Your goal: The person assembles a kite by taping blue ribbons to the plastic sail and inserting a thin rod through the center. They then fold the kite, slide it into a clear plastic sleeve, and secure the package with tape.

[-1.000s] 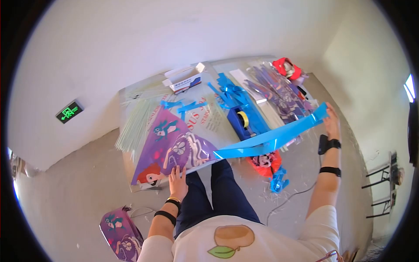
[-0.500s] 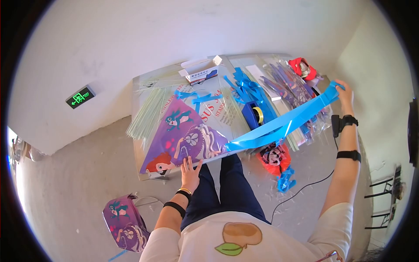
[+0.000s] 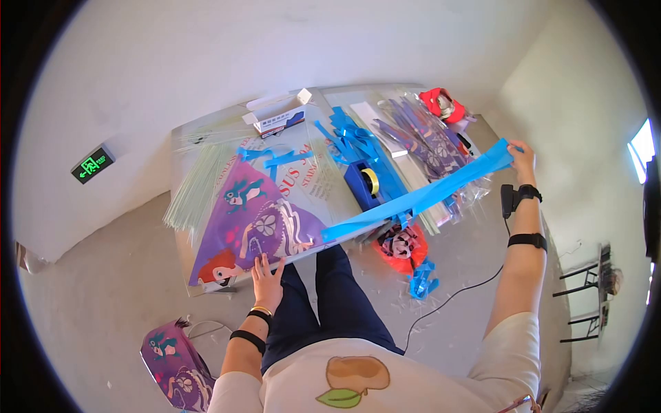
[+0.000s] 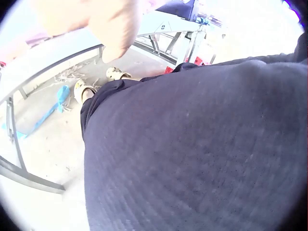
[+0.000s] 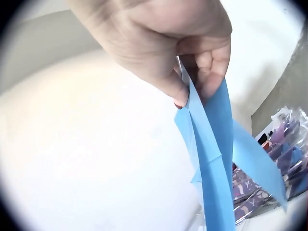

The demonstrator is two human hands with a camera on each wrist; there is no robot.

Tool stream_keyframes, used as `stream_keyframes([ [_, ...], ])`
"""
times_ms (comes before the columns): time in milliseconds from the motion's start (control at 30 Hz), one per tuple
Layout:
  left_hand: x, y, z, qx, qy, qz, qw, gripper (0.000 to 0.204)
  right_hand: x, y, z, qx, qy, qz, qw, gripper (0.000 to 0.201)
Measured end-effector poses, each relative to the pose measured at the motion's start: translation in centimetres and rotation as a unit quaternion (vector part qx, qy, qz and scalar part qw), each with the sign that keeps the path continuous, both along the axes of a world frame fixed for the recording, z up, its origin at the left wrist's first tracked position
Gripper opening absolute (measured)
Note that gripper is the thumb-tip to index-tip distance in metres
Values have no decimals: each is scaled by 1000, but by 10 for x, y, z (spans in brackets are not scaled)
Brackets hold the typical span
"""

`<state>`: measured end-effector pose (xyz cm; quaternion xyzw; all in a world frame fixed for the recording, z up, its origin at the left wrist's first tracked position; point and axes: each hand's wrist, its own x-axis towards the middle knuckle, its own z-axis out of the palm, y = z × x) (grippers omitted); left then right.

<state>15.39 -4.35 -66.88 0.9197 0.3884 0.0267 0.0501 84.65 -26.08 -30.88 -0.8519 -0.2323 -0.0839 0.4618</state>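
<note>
A purple triangular sheet (image 3: 241, 224) printed with cartoon figures lies along the near edge of the table. My left hand (image 3: 267, 283) rests at its lower edge with fingers spread. In the left wrist view that hand (image 4: 113, 29) is partly cut off at the top. From the sheet's right corner a long blue ribbon (image 3: 420, 196) stretches up to the right. My right hand (image 3: 522, 157) pinches its far end, raised beyond the table's right side. The right wrist view shows the ribbon (image 5: 211, 154) hanging in folded layers from the thumb and fingers.
A blue tape dispenser (image 3: 359, 187), more blue ribbons (image 3: 354, 138), an opened box (image 3: 281, 122), thin pale rods (image 3: 196, 182) and plastic-wrapped purple pieces (image 3: 434, 144) lie on the table. An orange-red bag (image 3: 399, 255) hangs at the near edge. A purple printed bag (image 3: 175, 365) stands lower left.
The blue ribbon, earlier sagging in two spread layers, is now straighter and narrower between the sheet and my right hand. My left hand stays at the sheet's edge; the head view has shifted.
</note>
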Motion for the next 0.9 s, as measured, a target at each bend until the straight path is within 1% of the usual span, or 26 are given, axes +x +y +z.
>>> stream_keyframes([
  [33,1,0,0,0,-1,-2,1000,96,-10,3,2,0,-1,-2,1000,24],
  [100,2,-1,0,3,1,7,1000,95,-21,2,7,153,76,32,985,22],
  [133,3,0,0,5,11,9,1000,95,-18,-2,3,153,75,31,985,22],
  [200,1,-3,5,-13,24,9,1000,94,-16,-5,-13,73,49,21,996,20],
  [233,4,-1,6,-31,33,11,999,93,-8,-6,-19,76,46,21,996,20],
  [300,6,-3,5,-19,34,11,999,94,1,-10,-32,76,-5,-5,997,19],
  [333,5,-3,4,-6,37,11,999,94,3,-12,-39,77,-6,-5,997,19],
  [400,7,-3,3,-12,44,12,999,95,3,-10,-50,50,-78,-6,996,19],
  [433,7,-3,4,-20,53,13,998,96,3,-8,-51,51,-78,-4,996,19],
  [500,6,-4,4,-23,53,13,998,97,4,-10,-60,43,-84,-50,994,18],
  [533,6,-3,5,-25,48,10,998,98,9,-12,-64,43,-83,-50,994,18],
  [600,6,-3,5,-24,48,13,998,98,20,-18,-65,76,-18,-49,996,27],
  [633,7,-3,5,-23,49,14,998,98,6,-17,-59,75,-19,-51,996,27],
  [667,8,-4,4,-24,48,12,998,98,-9,-17,-54,143,92,7,985,39],
  [700,8,-4,4,-24,44,12,999,98,-29,-14,-46,208,202,65,955,53],
  [733,6,-4,4,-23,41,13,999,98,-44,-11,-38,207,204,65,955,53],
  [767,6,-3,3,-23,44,15,999,98,-58,-7,-31,-1,296,47,954,61],
  [800,7,-3,3,-17,44,12,999,98,-67,-6,-31,-210,374,26,903,70],
  [833,7,-2,3,-9,44,7,999,98,-68,-3,-40,-210,380,26,901,70],
  [867,7,-1,4,-8,49,7,999,98,-66,5,-49,-223,218,7,950,69],
  [900,8,0,7,-19,48,9,999,97,-68,15,-56,-229,48,-10,972,69],
])
